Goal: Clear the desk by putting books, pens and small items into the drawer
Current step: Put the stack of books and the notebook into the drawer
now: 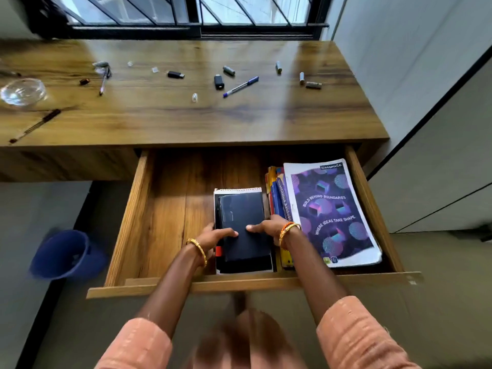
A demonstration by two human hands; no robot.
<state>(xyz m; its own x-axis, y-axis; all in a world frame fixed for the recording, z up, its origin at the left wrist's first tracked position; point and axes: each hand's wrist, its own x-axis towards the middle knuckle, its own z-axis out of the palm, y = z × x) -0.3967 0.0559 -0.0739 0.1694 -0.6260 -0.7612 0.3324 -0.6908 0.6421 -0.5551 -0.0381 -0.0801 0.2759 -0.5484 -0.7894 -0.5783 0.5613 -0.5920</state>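
The wooden drawer point(159, 209) stands pulled out below the desk point(186, 121). In its middle lies a dark blue book point(243, 209) on top of a spiral notepad point(237, 189). My left hand point(213, 237) grips the book's left edge and my right hand point(267, 226) grips its right edge, thumbs on the cover. A purple notebook point(332, 211) tops a stack of books point(277, 198) at the drawer's right. On the desk lie a blue pen point(241, 87), a pink pen point(103, 85), a dark pen point(37, 125), two small black devices point(218, 82) and several grey cylinders point(229, 70).
A glass bowl point(22, 91) sits at the desk's left edge. A blue bin point(66, 254) stands on the floor left of the drawer. White cabinet panels point(426, 102) rise on the right, and a barred window point(186, 14) runs behind the desk. The drawer's left half shows bare wood.
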